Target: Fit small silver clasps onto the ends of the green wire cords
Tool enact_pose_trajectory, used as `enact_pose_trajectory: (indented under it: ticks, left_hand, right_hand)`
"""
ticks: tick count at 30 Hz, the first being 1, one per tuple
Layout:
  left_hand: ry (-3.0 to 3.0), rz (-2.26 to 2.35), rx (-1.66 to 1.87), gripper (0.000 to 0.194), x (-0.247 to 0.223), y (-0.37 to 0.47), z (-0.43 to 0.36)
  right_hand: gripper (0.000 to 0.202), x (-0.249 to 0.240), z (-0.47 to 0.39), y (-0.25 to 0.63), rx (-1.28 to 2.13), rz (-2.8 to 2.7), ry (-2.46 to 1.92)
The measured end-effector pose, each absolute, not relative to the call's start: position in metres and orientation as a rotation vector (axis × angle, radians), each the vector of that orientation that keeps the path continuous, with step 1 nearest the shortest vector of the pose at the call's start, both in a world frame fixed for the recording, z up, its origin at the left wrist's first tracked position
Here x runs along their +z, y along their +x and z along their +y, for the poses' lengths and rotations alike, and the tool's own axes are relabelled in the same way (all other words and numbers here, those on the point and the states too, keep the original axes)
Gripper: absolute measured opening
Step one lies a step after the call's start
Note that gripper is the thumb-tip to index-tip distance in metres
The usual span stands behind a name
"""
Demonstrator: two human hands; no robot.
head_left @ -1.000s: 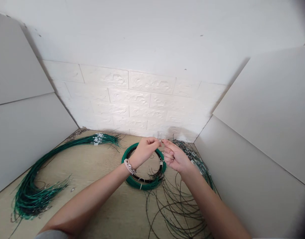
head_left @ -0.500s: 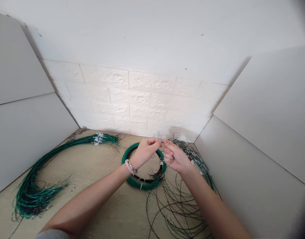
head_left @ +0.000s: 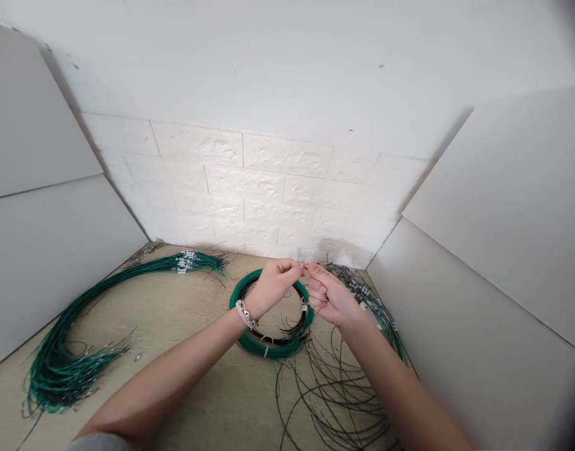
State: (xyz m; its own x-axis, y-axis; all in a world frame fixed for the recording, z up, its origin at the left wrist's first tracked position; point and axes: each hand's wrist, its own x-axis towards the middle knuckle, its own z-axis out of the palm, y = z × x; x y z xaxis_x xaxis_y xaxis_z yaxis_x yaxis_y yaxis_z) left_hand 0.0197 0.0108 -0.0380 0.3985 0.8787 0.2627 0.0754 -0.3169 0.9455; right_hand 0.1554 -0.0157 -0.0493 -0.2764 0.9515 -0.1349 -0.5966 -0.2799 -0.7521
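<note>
My left hand (head_left: 279, 280), with a bracelet at its wrist, is closed in a pinch above the coiled ring of green and black wire (head_left: 250, 346). Facing it, my right hand (head_left: 332, 294) pinches too, thumb against forefinger, the other fingers curled in. The two sets of fingertips nearly meet. Between and just above them shows something small, thin and clear or whitish, too faint to name. Beyond and under my right hand lies a loose bundle of dark green wires (head_left: 388, 326) with small white pieces on it.
On the left a long bundle of green wires (head_left: 88, 307) curves over the tabletop (head_left: 193, 319), with white tags (head_left: 186, 262) near its far end. A small shiny piece (head_left: 138, 357) lies by it. Pale panels stand left and right; a white brick-patterned wall (head_left: 264, 181) closes the back.
Almost nothing differs. Both hands keep their pinch at the same spot, with only a very slight shift at the fingertips.
</note>
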Motion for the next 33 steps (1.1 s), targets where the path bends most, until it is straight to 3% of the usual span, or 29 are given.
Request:
enact_pose_trajectory:
  ticks: [9, 18, 33]
  left_hand:
    - [1.682, 0.863, 1.062, 0.021, -0.038, 0.020, 0.011]
    - [1.738, 0.859, 1.068, 0.024, -0.039, 0.021, 0.010]
    - [1.537, 0.878, 0.831, 0.029, -0.032, 0.019, 0.008]
  right_hand:
    - [0.021, -0.049, -0.016, 0.155, 1.756, -0.722, -0.740]
    - [0.025, -0.052, -0.017, 0.144, 1.526, -0.744, -0.829]
    - [0.028, -0.042, -0.018, 0.150, 1.396, -0.934, -0.951]
